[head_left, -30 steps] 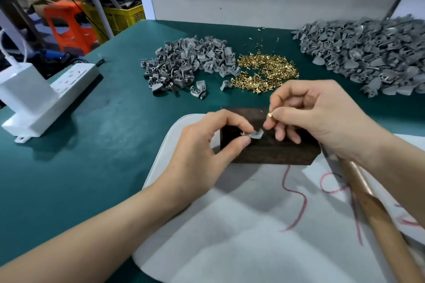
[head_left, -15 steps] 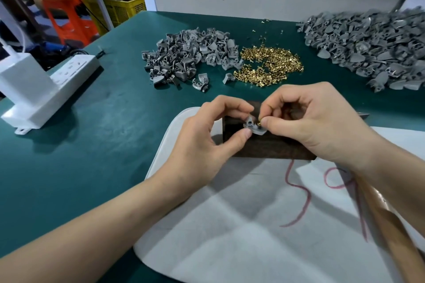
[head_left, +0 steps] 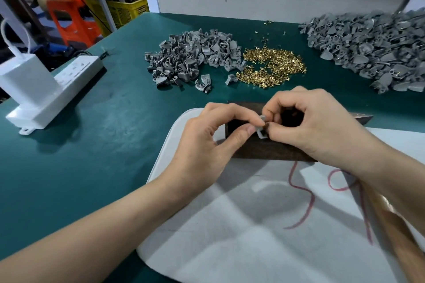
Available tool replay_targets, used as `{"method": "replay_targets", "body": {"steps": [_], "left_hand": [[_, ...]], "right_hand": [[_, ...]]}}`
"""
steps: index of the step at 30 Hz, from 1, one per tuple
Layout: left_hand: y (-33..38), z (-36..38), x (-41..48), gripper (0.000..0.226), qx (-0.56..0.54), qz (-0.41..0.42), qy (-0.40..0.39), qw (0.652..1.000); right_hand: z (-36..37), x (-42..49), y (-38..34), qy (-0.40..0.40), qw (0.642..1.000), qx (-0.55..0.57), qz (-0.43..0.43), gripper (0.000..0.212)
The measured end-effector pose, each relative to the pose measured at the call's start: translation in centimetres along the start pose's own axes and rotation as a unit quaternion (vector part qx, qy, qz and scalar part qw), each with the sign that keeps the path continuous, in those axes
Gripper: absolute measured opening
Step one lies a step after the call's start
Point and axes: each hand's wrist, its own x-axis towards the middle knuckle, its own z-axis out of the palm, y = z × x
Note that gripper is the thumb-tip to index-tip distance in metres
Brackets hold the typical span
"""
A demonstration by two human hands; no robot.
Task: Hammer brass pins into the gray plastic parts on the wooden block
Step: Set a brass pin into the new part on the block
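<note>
the wooden block (head_left: pixel 264 153) is partly hidden by the left hand (head_left: pixel 207 142) and right hand (head_left: pixel 317 126). the gray plastic part (head_left: pixel 262 133) is mostly covered by fingertips. the wooden handle (head_left: pixel 397 230) is cut off at the bottom edge.

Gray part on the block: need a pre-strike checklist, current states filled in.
1. Left hand pinches gray part over wooden block: ok.
2. Part flat on the block: cannot tell, fingers cover it.
3. Brass pin seated in the part: cannot tell; right hand pinches at the part and hides it.
4. Fingers clear of the strike spot: not ok.
5. Hammer handle close by: ok, under the right forearm.
6. Pin pile stocked: ok.
</note>
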Motion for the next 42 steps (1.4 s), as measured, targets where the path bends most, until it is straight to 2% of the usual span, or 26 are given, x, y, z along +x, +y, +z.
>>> {"method": "replay_targets", "body": {"steps": [6,13,24,32,42], "left_hand": [[0.05,-0.09,0.02,0.014,-0.01,-0.012,-0.002,1.0],[-0.29,-0.02,0.08,0.008,-0.028,-0.006,0.01,1.0],[-0.34,-0.07,0.23,0.018,-0.035,-0.023,0.013,0.999],[-0.03,-0.04,0.19,0.017,-0.05,-0.041,0.012,0.998],[0.16,-0.08,0.23,0.02,-0.036,-0.044,0.006,0.998]], "right_hand": [[-0.06,-0.05,0.0,0.006,0.998,-0.055,-0.013,0.004],[0.01,-0.28,-0.26,0.04,0.999,0.017,-0.019,0.004],[0.35,-0.19,0.08,0.047,0.997,0.054,-0.022,0.006],[0.21,-0.22,-0.1,0.032,0.997,0.062,-0.019,0.003],[0.39,-0.31,0.0,0.05,0.998,0.042,-0.022,0.003]]}}
